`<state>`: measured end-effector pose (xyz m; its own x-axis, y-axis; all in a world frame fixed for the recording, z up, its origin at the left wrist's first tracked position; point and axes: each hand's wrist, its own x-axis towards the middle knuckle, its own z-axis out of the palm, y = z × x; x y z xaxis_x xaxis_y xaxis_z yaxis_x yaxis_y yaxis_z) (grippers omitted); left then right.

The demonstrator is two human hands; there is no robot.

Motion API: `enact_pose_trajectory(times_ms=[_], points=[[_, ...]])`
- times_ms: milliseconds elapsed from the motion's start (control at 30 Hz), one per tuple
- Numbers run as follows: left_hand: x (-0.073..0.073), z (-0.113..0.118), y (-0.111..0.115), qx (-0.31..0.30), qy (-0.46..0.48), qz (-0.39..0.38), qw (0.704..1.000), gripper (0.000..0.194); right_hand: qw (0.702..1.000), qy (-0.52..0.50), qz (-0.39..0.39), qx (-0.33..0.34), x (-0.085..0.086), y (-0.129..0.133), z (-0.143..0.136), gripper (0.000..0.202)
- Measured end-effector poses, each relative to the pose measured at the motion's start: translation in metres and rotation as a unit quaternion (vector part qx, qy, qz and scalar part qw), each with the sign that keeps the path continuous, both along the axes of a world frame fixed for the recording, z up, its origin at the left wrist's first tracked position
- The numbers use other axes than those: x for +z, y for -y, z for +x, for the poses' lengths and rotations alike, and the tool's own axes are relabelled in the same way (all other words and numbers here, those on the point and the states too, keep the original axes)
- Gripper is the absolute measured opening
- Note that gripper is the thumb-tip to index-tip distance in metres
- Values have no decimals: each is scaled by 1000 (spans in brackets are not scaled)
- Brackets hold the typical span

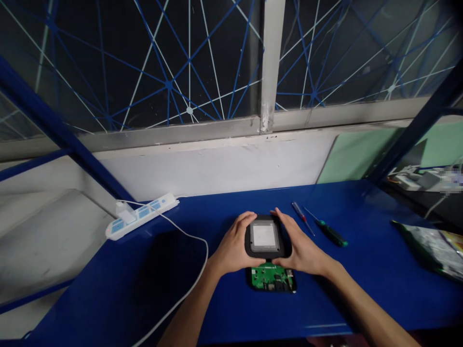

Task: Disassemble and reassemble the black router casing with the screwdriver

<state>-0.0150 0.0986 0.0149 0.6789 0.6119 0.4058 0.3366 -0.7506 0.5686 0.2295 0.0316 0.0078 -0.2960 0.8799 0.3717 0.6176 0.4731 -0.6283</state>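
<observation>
Between my two hands is a black square cover with rounded corners point(265, 236) and a pale label panel in its middle. My left hand point(233, 246) grips its left side, thumb along the near edge. On the opposite side my right hand point(300, 248) holds it the same way. Just below the cover in view, a green circuit board point(269, 277) sits in a black shell on the blue table. The cover hides the board's far part. Whether cover and shell touch, I cannot tell.
A green-handled screwdriver point(331, 233) and a slim red-and-clear screwdriver point(303, 218) lie to the right. At the left is a white power strip point(142, 217); a white cable point(188, 234) runs forward beside my left arm. A shiny plastic bag point(434, 248) lies far right on the blue table point(369, 284).
</observation>
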Motion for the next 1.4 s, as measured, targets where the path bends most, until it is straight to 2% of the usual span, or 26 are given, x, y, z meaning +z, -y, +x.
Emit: enact_pose_trajectory(times_ms=[500, 767, 1033, 1233, 1400], points=[[-5, -7, 3, 17, -18, 7, 1000, 122, 1000, 14, 16, 0, -6, -3, -1, 128], [-3, -5, 5, 23, -8, 3, 1000, 118, 999, 31, 13, -4, -1, -2, 0, 128], [8, -2, 14, 3, -40, -45, 998, 113, 998, 64, 7, -10, 6, 12, 5, 131], [13, -2, 36, -9, -94, -106, 990, 116, 997, 73, -29, -17, -1, 38, 11, 132], [10, -7, 46, 4, -97, -143, 985, 116, 996, 77, -44, -8, -8, 43, 10, 132]])
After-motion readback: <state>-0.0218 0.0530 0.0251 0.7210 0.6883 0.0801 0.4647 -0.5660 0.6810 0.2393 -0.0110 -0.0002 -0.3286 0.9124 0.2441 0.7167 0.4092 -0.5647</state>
